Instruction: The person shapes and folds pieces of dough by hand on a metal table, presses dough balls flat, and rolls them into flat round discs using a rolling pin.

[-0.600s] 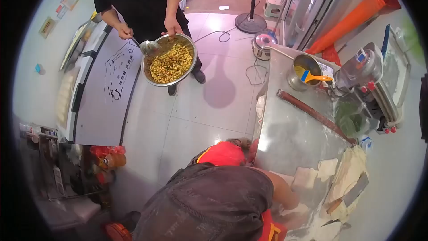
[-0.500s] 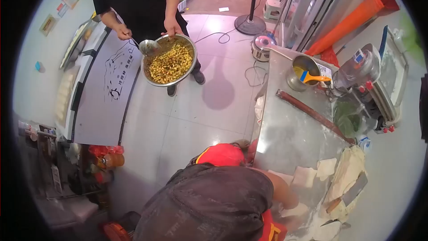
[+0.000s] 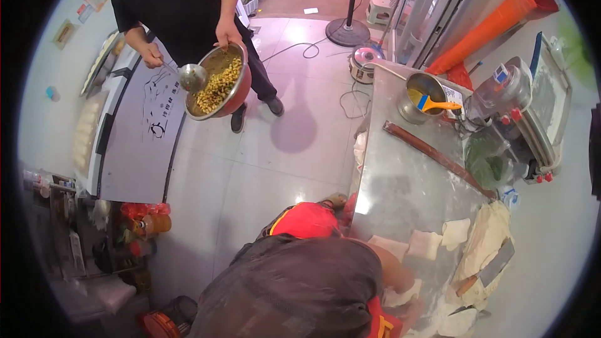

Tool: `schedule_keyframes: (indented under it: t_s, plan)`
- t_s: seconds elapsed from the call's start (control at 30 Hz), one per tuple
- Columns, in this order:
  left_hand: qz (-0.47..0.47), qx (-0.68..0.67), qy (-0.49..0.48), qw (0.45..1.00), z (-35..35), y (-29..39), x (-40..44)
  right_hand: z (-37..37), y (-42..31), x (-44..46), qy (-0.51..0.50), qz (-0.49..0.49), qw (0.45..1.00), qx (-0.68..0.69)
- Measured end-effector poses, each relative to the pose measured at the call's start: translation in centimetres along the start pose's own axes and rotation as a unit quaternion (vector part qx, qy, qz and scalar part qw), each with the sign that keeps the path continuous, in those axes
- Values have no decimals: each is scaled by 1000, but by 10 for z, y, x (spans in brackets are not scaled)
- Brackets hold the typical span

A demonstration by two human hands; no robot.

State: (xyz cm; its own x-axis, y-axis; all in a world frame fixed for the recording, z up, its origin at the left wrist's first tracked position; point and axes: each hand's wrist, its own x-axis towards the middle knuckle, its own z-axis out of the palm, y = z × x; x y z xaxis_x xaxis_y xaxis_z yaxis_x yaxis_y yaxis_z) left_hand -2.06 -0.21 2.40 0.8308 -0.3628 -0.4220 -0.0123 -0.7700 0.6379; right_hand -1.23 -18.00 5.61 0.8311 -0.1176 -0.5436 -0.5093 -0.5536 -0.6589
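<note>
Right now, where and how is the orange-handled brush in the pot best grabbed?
I'd pinch the orange handle near its outer end, from above on the near side: that end juts past the metal pot's rim, while the blue part sits within the opening.

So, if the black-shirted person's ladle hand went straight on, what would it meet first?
That hand, ladle leading, would probably meet the bowl first, though depth is unclear.
</note>
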Motion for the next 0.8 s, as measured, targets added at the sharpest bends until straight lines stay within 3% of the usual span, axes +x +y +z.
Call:
schedule_keyframes:
  t_s: [0.07,0.17,0.27,0.37,0.47,0.57,0.63,0.67,0.7,0.73,0.8]
  plan:
    - [-13,12,-58,998,-14,1,-12,8,3,11,3,-77,997,0]
    - [-56,-115,106,986,-14,4,3,5,3,23,-14,-87,996,12]
    - [-38,-106,203,973,-5,11,29,2,2,13,-13,-33,992,118]
    - [-16,-59,135,989,-14,16,37,0,-6,8,-30,3,999,29]
    - [-35,-52,149,987,-13,19,37,15,-38,-22,-14,-21,999,45]
    - [-6,-6,90,996,-14,19,40,8,-12,-6,-14,-38,997,67]
    - [86,126,82,985,-5,16,47,4,-14,-12,-13,-78,994,-75]
    - [50,-52,145,987,20,6,56,10,4,-12,18,-66,998,9]
    - [-3,-116,122,986,11,9,42,10,-8,-22,-24,-91,996,9]
    - [2,-98,71,993,14,7,55,14,7,-17,14,-101,994,27]
    - [29,-87,96,991,-7,-2,19,22,-42,-52,22,-92,995,-2]
